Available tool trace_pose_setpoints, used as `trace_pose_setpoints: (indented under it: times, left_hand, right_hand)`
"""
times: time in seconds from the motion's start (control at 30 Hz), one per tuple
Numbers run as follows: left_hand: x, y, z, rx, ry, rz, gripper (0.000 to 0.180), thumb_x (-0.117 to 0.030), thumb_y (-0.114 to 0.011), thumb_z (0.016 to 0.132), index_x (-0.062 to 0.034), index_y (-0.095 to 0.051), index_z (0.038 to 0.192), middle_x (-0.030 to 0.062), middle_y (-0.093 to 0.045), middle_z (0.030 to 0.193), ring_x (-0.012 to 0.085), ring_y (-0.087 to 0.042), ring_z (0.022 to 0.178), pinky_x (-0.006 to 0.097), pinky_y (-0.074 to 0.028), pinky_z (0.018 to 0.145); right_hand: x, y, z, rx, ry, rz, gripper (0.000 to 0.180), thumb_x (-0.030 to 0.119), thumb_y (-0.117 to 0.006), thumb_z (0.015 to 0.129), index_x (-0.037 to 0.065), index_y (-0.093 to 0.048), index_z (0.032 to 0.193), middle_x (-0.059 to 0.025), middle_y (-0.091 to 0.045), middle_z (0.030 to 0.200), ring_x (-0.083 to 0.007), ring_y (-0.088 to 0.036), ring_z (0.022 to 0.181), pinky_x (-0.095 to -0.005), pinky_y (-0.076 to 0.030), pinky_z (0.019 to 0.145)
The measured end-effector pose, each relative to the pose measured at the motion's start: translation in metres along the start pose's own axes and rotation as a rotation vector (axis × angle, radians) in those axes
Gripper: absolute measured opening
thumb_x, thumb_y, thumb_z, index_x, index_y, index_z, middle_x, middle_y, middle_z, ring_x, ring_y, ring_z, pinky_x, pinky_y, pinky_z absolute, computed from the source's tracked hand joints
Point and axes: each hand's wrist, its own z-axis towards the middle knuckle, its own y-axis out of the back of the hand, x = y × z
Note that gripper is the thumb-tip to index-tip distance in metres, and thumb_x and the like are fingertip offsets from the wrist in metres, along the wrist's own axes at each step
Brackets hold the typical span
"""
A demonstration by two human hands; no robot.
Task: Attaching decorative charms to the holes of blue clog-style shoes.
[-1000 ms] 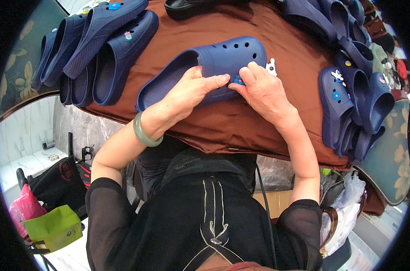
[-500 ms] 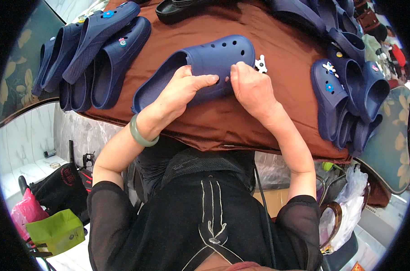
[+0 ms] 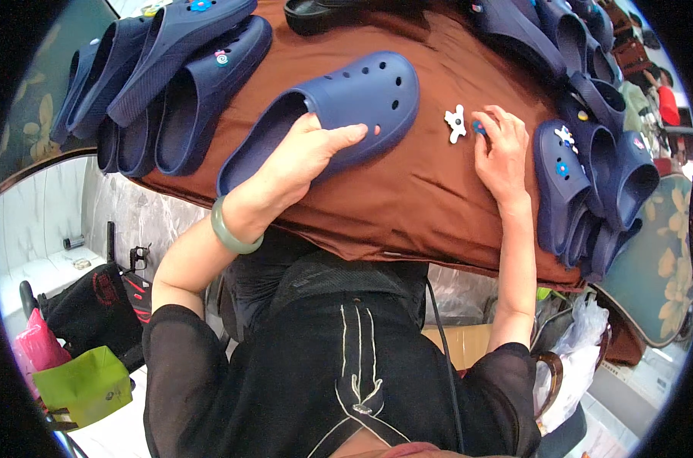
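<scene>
My left hand (image 3: 304, 153) grips a navy blue clog (image 3: 361, 91), fingers inside its opening and thumb on the upper. A pinkish fingertip shows through one of the vent holes. To the right, my right hand (image 3: 504, 149) is over the brown cloth, with a small blue flower-shaped shoe charm (image 3: 478, 127) at its thumb and fingertips. Just left of that charm, a white charm with dark spots (image 3: 455, 124) lies on the cloth.
Navy clogs with charms (image 3: 213, 99) are stacked at the left, and more clogs (image 3: 564, 179) are piled at the right. A black shoe (image 3: 316, 15) sits at the far edge. Brown cloth (image 3: 438, 206) covers the table. Bags (image 3: 83, 389) stand at the lower left.
My right hand has moved off the clog to the right, and the blue charm now shows at its fingertips. My left hand keeps its hold on the clog.
</scene>
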Motion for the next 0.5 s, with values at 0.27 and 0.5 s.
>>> trace_pose_setpoints:
  times: [0.27,0.5]
  left_hand:
    - [0.004,-0.001,0.002,0.032,0.01,-0.065,0.028,-0.011,-0.061,0.089,-0.0007,-0.061,0.115,0.0059,-0.064,0.112,0.0143,-0.059,0.103,0.03,-0.044,0.096]
    - [0.002,-0.002,-0.001,0.063,-0.005,-0.079,0.032,-0.009,-0.059,0.09,-0.0003,-0.057,0.121,0.0049,-0.062,0.114,0.0131,-0.057,0.103,0.03,-0.044,0.095]
  right_hand:
    - [-0.001,-0.005,0.022,0.15,0.213,0.091,0.032,0.011,-0.067,0.078,0.012,-0.064,0.11,-0.003,-0.057,0.113,-0.0229,-0.05,0.106,-0.0389,-0.033,0.093]
    - [0.014,-0.009,0.028,0.159,0.26,0.029,0.038,0.014,-0.068,0.077,0.007,-0.059,0.113,-0.0041,-0.058,0.107,-0.023,-0.053,0.099,-0.0377,-0.037,0.089]
